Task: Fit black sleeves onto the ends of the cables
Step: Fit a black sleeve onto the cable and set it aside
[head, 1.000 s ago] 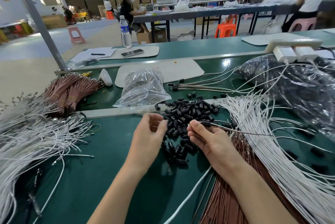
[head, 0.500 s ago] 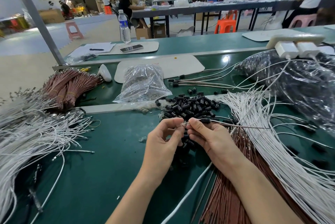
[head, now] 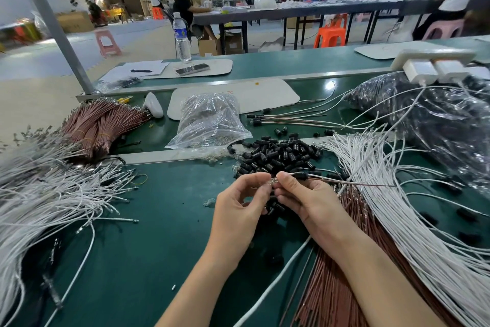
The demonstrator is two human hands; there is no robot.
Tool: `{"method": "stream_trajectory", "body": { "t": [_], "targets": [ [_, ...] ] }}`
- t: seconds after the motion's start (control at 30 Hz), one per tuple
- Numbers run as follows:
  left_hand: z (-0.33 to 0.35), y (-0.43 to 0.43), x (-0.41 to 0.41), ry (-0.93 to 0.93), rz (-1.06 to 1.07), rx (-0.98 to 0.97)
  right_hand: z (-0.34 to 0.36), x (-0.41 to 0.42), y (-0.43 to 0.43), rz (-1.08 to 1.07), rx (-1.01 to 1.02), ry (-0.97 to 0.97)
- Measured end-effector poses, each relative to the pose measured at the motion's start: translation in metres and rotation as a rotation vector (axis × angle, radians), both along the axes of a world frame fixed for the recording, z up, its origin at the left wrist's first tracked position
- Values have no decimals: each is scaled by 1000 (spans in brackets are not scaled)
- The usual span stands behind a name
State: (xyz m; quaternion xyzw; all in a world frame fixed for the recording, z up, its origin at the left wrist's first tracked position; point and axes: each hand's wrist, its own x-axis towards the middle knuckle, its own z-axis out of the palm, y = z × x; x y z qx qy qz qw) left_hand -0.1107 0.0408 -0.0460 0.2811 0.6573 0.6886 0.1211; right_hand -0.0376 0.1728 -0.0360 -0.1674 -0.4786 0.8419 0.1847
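Observation:
A pile of small black sleeves (head: 278,153) lies on the green bench just beyond my hands. My right hand (head: 305,199) pinches the end of a thin brown cable (head: 352,183) that runs off to the right, with a black sleeve (head: 301,175) threaded on it near my fingertips. My left hand (head: 240,207) pinches the small clear metal terminal (head: 273,181) at that cable's tip. The fingertips of both hands meet over the near edge of the pile.
White cables fan out at the left (head: 53,202) and right (head: 397,194). Brown cable bundles lie at the back left (head: 100,125) and under my right forearm (head: 334,295). A clear plastic bag (head: 209,122), a dark bag (head: 437,120) and several sleeved cables (head: 286,118) lie behind.
My left hand moved right from beside the pile to meet my right hand and took hold of the cable's tip. The right hand has kept its grip on the cable.

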Motion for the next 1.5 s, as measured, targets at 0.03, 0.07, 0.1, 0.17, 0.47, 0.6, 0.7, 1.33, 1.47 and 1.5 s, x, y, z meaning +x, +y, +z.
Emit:
{"method": "stream_trajectory", "body": {
  "t": [0.03,0.07,0.1,0.17,0.47,0.6,0.7,1.33,1.47,1.5],
  "targets": [
    [-1,0,0,11,8,-5,0,0,0,0,3,0],
    [-1,0,0,22,14,-10,0,0,0,-1,4,0],
    [-1,0,0,31,19,-12,0,0,0,-3,3,-1],
    [-1,0,2,45,28,-13,-1,-1,0,-9,1,-4],
    [2,-1,4,53,28,-13,0,-2,-2,-12,-37,-1],
    [1,-1,3,59,30,-17,0,-2,-2,-11,-18,-8],
    [1,-1,3,46,32,-1,-2,-2,-2,-14,11,-10],
    [-2,1,1,-12,31,73,-2,-2,-4,-14,-40,-1],
    [-1,2,2,-1,28,83,0,-1,-5,24,-23,4],
    [-1,2,2,8,29,80,0,-1,-6,28,-16,4]
  ]
}}
